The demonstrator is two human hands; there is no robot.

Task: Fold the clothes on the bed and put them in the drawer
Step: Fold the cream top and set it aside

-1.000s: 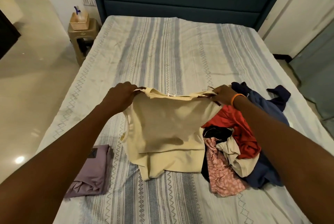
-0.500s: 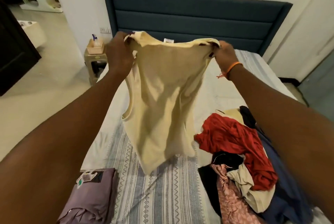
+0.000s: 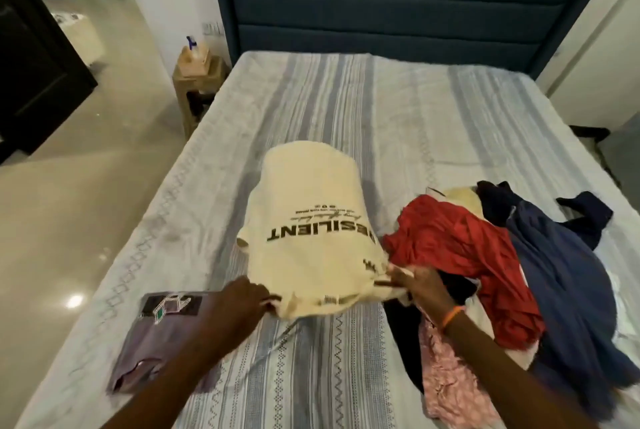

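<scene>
The left hand (image 3: 239, 300) pinches the near corner of the cream shirt (image 3: 311, 234), and the right hand (image 3: 420, 285) grips the opposite near corner — the shirt lies print-up on the striped bed (image 3: 398, 110). A folded lilac garment (image 3: 156, 335) sits to the left; a heap of unfolded clothes (image 3: 502, 273) lies right.

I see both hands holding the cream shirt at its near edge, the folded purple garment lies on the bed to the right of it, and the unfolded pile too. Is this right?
Not quite. The head view shows the folded purple garment to the left of the cream shirt, beside the left hand. The unfolded pile is on the right, by the right hand. Both hands do hold the near edge.
</scene>
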